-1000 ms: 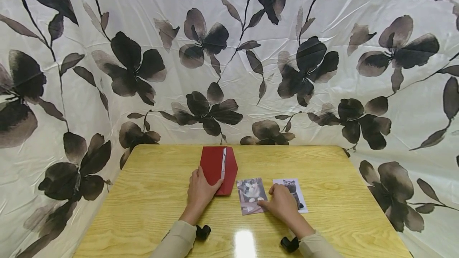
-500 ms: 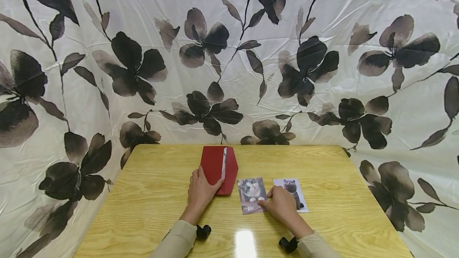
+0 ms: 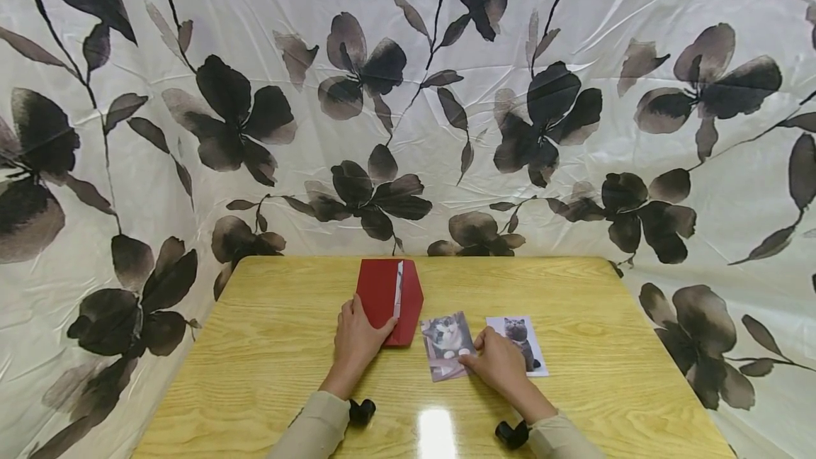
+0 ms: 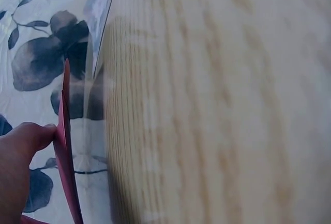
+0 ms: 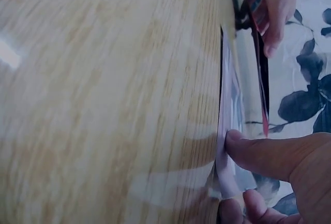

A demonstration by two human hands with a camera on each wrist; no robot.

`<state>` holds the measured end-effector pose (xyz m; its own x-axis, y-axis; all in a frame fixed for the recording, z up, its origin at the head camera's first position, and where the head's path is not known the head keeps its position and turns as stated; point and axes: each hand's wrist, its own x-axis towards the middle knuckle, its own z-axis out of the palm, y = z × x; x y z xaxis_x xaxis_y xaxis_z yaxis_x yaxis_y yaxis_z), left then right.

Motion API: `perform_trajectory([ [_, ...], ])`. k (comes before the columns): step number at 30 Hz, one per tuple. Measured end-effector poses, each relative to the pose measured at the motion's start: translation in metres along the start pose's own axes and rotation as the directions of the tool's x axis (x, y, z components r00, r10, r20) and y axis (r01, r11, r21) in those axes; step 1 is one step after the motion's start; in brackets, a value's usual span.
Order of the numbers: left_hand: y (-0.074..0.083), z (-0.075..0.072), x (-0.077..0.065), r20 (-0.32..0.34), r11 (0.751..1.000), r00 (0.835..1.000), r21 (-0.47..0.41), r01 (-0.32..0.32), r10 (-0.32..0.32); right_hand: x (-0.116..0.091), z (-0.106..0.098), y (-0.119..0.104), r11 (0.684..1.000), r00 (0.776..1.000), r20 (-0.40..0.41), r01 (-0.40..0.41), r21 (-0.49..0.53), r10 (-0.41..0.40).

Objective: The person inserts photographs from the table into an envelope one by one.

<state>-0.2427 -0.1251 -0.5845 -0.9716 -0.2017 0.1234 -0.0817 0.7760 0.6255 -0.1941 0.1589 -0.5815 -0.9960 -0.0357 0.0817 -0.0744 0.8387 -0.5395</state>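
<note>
My left hand (image 3: 358,335) holds a red envelope (image 3: 377,290) by its near left part, thumb on top. A white strip with dark marks shows along the envelope's opening beside the flap. In the left wrist view the thumb presses the envelope (image 4: 64,151), which stands off the wooden surface. Between thumb and fingers, my right hand (image 3: 500,367) pinches the lower right edge of a photo of a grey-and-white cat (image 3: 444,337). The right wrist view shows this photo (image 5: 225,157) edge-on, thumb over it. A second photo, of a dark grey cat (image 3: 518,331), lies partly hidden behind the right hand.
Everything is on a light wooden table (image 3: 280,346), its far edge just beyond the envelope. A white cloth with dark flowers (image 3: 472,140) hangs behind and at both sides. Black camera mounts (image 3: 362,413) sit at the wrists.
The grey-and-white cat photo has turned slightly, its far right corner shifting away from me, with the right hand at its edge. My left hand and the envelope stay almost still.
</note>
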Motion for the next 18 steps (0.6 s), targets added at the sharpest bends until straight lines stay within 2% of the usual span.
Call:
perform_trajectory([
  [6, 0.0, -0.001, 0.0, -0.001, 1.0, 1.0, -0.007, 0.001, -0.001, 0.0, 0.0, 0.0, 0.997, 1.0, 0.027, 0.002, 0.077, -0.004],
  [13, 0.0, 0.0, -0.001, -0.007, 1.0, 1.0, -0.002, -0.009, 0.009, 0.005, -0.008, 0.002, 0.974, 0.993, 0.114, -0.056, 0.221, 0.031],
  [18, 0.0, 0.0, 0.0, -0.012, 1.0, 1.0, -0.001, -0.009, 0.009, 0.011, -0.015, 0.005, 0.954, 0.986, 0.151, -0.108, 0.28, 0.068],
])
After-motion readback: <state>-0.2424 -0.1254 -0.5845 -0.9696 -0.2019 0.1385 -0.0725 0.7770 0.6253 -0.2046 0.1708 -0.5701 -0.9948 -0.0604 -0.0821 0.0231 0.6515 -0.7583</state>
